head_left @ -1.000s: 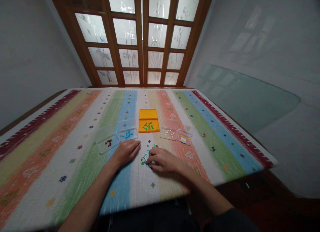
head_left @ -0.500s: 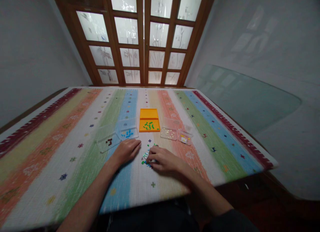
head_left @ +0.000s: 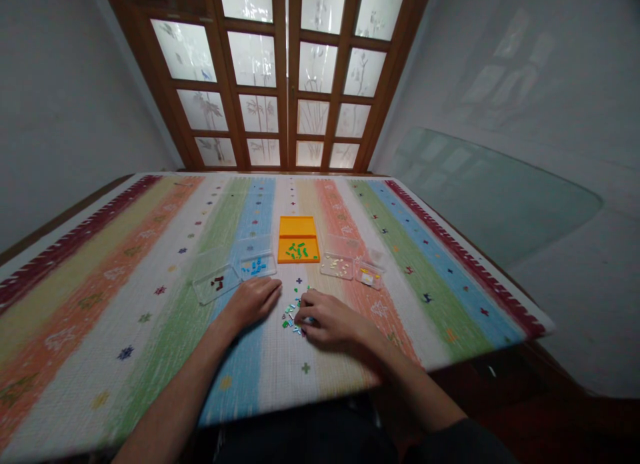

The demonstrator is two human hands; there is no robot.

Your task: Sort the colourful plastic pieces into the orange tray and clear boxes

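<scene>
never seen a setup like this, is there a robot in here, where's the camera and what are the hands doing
There's no robot: these are a person's own bare hands. One camera, worn on the head, takes every picture, looking forward and down.

A striped cloth covers the table. An orange case lies open on it, with green pieces in its near half. To its left, open clear boxes hold dark red pieces and blue pieces; to its right, others hold pale pieces and yellow and white pieces.

The left hand lies on the cloth, near the blue pieces. The right hand has its fingertips at a loose scatter of small pieces; whether its grip holds one is too small to tell.
</scene>
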